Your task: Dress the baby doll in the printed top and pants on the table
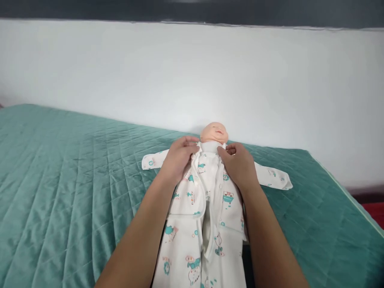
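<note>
A baby doll [214, 133] lies on its back near the wall, its head toward the far edge of the bed. It is dressed in a white printed baby jacket [186, 196], open down the front, with both sleeves spread out sideways. Matching printed trousers [192, 266] cover the lower part, nearest me. Beside the doll's neck, my left hand [180, 155] pinches the left collar edge of the jacket. On the other side of the neck my right hand [239, 162] has its thumb and fingers closed on the right collar edge. Between them shows a printed inner layer [208, 170].
A green quilted cover [75, 180] spreads over the bed on both sides of the doll. Behind it rises a white wall [120, 72] with a dark band [192, 12] along the top. Something red [375, 212] sits beyond the bed's right edge.
</note>
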Available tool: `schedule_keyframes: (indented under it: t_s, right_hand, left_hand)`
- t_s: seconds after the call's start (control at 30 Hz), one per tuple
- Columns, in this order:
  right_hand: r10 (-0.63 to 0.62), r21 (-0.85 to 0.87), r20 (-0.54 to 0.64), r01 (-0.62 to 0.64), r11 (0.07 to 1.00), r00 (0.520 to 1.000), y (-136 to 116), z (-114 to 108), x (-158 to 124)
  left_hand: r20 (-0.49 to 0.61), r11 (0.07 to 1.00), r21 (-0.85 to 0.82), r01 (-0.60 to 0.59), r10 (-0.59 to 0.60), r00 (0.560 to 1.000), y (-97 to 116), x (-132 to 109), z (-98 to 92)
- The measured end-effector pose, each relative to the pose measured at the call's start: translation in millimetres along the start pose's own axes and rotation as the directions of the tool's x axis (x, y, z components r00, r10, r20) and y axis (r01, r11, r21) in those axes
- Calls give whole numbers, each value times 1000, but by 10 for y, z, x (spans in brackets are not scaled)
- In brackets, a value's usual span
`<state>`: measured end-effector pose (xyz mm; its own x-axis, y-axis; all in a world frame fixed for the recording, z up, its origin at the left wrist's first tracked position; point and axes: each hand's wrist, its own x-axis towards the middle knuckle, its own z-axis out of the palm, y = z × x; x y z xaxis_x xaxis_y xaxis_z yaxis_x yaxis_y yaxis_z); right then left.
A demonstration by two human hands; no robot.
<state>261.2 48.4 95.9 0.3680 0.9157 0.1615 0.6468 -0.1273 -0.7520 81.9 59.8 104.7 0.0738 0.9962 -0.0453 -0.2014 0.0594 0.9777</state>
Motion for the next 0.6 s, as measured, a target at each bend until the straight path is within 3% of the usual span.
schedule_keyframes:
  t_s: [0.07, 0.13, 0.2, 0.27, 0.37, 0.47, 0.6]
  right_hand:
    - [-2, 20, 5, 2, 1000, 1000, -8, 10, 13]
    - [-13, 65, 14, 12, 998, 1000, -9, 22, 23]
    - [-21, 133, 9, 20, 991, 1000, -8, 32, 25]
    - [-38, 215, -15, 40, 976, 999, -5, 43, 25]
    - [-64, 338, -36, 72, 938, 997, 9, 62, 35]
    - [-68, 433, -24, 72, 899, 997, 37, 83, 58]
    - [-82, 460, -22, 83, 884, 996, 55, 97, 70]
  left_hand:
    - [76, 977, -209, 44, -28, 997, 34, -11, 23]
    - [99, 975, -221, 29, -8, 995, 35, -20, 61]
    - [-10, 996, -47, -72, 71, 997, -8, 0, 104]
    - [-92, 957, 219, -191, 215, 972, -76, 53, 138]
    - [34, 831, 472, -295, 317, 948, -161, 165, 155]
    - [161, 788, 518, -334, 293, 942, -185, 277, 149]
    - [214, 779, 548, -305, 221, 951, -163, 388, 167]
